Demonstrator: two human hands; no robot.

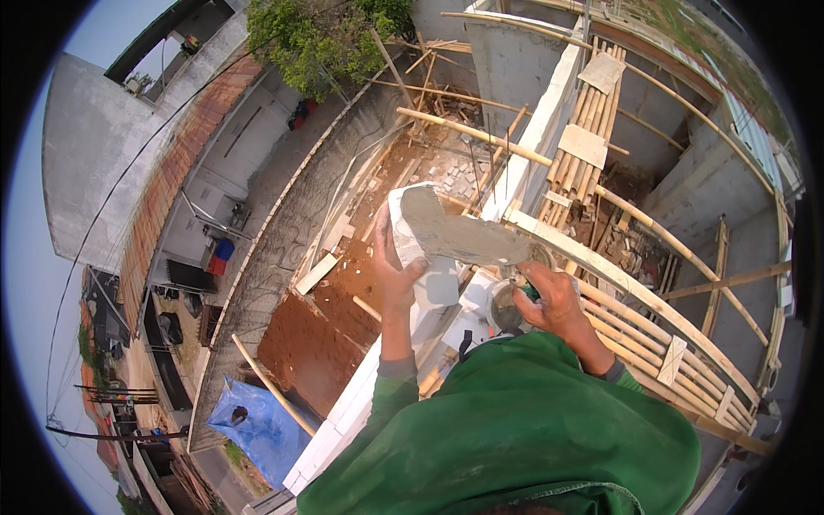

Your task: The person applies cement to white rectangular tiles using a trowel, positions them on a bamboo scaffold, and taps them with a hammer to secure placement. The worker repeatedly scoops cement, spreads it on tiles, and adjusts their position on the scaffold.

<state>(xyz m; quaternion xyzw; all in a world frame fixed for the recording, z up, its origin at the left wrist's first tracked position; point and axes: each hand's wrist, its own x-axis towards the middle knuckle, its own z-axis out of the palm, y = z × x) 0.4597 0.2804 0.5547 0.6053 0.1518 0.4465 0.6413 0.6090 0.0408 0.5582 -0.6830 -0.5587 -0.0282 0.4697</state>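
Note:
My left hand (393, 266) is wrapped round the left side of a white lightweight block (407, 242), with the thumb on the near side. The block is held above the wall top in front of me. Grey mortar covers part of its upper face. My right hand (554, 302) grips the green handle of a trowel (485, 240), and its blade reaches left over the block. Mortar coats the blade, so where the blade ends and the spread mortar begins is hard to make out. Just below the trowel sits a bucket (505, 307), partly hidden by my right hand.
A white block wall (343, 421) runs beneath me, high above reddish soil (318, 343). Bamboo poles (627, 330) form scaffolding at the right, with more bundled poles (579, 163) beyond. A blue tarp (262, 429) lies lower left. A curved boundary wall (283, 215) stands farther left.

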